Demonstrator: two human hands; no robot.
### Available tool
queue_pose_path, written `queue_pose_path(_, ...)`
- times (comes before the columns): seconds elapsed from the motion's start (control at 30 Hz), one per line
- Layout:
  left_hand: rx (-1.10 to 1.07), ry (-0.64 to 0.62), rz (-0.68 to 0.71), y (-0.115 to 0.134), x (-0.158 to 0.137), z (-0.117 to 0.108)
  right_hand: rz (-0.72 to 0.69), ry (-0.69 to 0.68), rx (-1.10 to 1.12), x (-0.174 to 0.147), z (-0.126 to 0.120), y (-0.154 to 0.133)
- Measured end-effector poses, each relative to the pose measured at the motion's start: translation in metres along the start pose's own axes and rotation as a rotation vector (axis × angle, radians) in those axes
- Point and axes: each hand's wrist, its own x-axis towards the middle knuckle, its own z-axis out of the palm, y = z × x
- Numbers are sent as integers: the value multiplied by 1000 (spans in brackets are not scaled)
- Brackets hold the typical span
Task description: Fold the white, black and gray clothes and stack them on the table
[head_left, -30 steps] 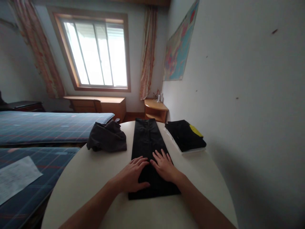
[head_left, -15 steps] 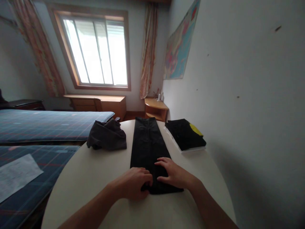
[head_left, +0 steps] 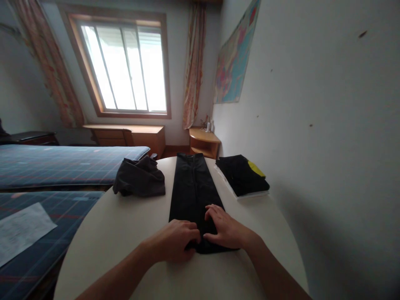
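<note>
A pair of black trousers [head_left: 195, 187] is laid lengthwise in a long folded strip on a round white table [head_left: 103, 241]. Over the near left corner of the cloth, my left hand [head_left: 178, 239] is closed, its fingers curled and its thumb low at the edge. My right hand [head_left: 226, 227] rests near the strip's right edge with fingers apart and slightly bent, touching the fabric. Part of the near end is hidden under both hands.
A crumpled dark grey garment [head_left: 139, 177] sits at the table's left. To the right lies a folded stack of black clothing [head_left: 240, 175] with a yellow patch, over something white. Plaid mattresses [head_left: 62, 166] stand beyond on the left, one bearing a paper sheet [head_left: 25, 229]. A wall [head_left: 337, 166] borders the right.
My right hand has shifted slightly, its fingers a little more bent. My left hand stays at the near left corner, and the trousers look almost the same.
</note>
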Motion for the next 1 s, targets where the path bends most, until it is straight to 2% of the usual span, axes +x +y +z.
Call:
queue_pose_path(0.17, 18, 27, -1, 0, 3, 4, -43, -45, 25, -3, -6, -6)
queue_pose_path(0.37, -95, 63, -59, -9, 6, 6, -28, -113, -6, -2, -4, -14)
queue_pose_path(0.53, -170, 102, -93, -17, 5, 6, -103, -3, -60, 7, 6, -13)
queue_pose_path(0.73, -192, 87, -99, -23, -5, -3, -198, 45, 81, 10, 1, -3)
queue_pose_path(0.87, -158, 86, -121, -28, -9, -8, -186, 32, 148, 8, -3, 0)
queue_pose_path(1.0, -107, 97, -145, -38, -13, -12, -114, -49, 120, 2, -10, -2)
